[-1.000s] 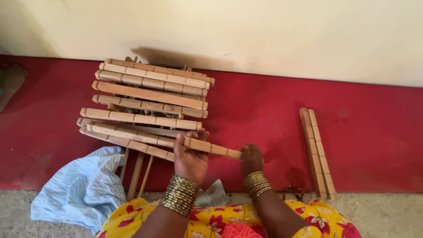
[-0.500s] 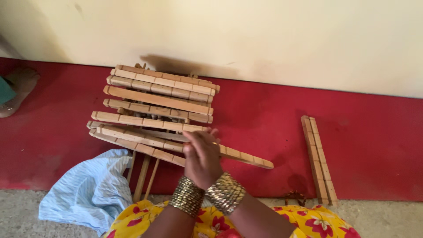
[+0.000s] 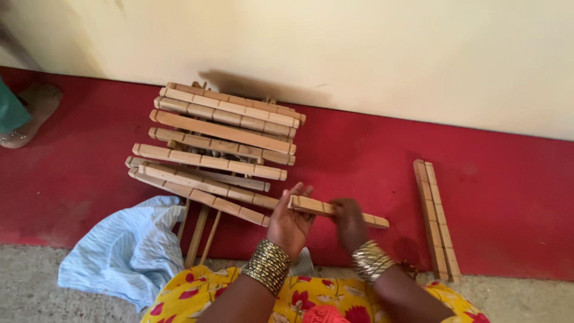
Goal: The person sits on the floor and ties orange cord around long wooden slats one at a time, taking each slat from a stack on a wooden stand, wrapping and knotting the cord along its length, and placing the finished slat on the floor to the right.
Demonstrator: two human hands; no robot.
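Wooden slat (image 3: 338,210) is grasped at both ends by left hand (image 3: 290,222) and right hand (image 3: 348,221) (stack (image 3: 221,143) beside); careful alignment seems needed next.

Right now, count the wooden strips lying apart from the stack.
3: one wooden strip held in both hands, left hand and right hand; two strips side by side on the red floor at right.

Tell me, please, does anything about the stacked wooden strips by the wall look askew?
Yes: the stack of wooden strips is uneven, its layers fanned at slightly different angles with ends out of line. Thin sticks poke out beneath it beside a crumpled blue cloth.
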